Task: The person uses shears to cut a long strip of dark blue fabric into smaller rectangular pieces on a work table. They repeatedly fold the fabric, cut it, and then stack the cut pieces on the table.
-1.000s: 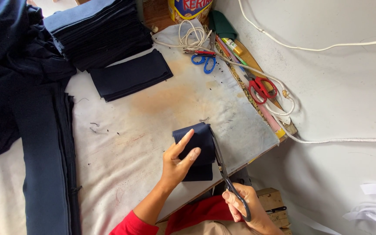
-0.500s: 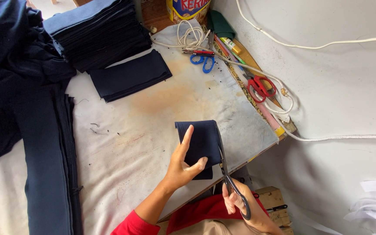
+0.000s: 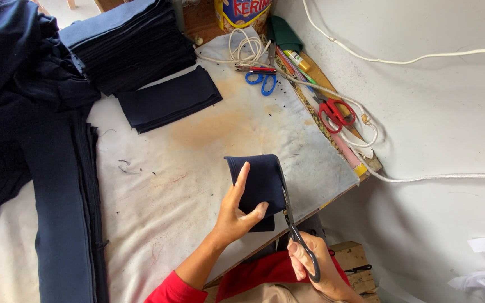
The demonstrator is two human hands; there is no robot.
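My left hand (image 3: 232, 216) pinches a folded piece of dark navy fabric (image 3: 259, 182) above the near right part of the white table (image 3: 197, 168). The thumb presses its lower front and the fingers lie up along its left side. My right hand (image 3: 315, 269) grips black-handled scissors (image 3: 294, 230) below the table edge. Their blades run up along the right edge of the fabric piece.
A tall stack of navy pieces (image 3: 130, 47) and a smaller flat pile (image 3: 166, 101) sit at the back. Long navy strips (image 3: 63, 207) lie along the left. Blue scissors (image 3: 260, 81), red scissors (image 3: 335, 112), a coiled white cord (image 3: 242, 50) and a wooden ruler (image 3: 332, 106) line the right edge.
The fabric piece has been lifted slightly and curled open at the top. The scissor blades have moved further up its right edge.
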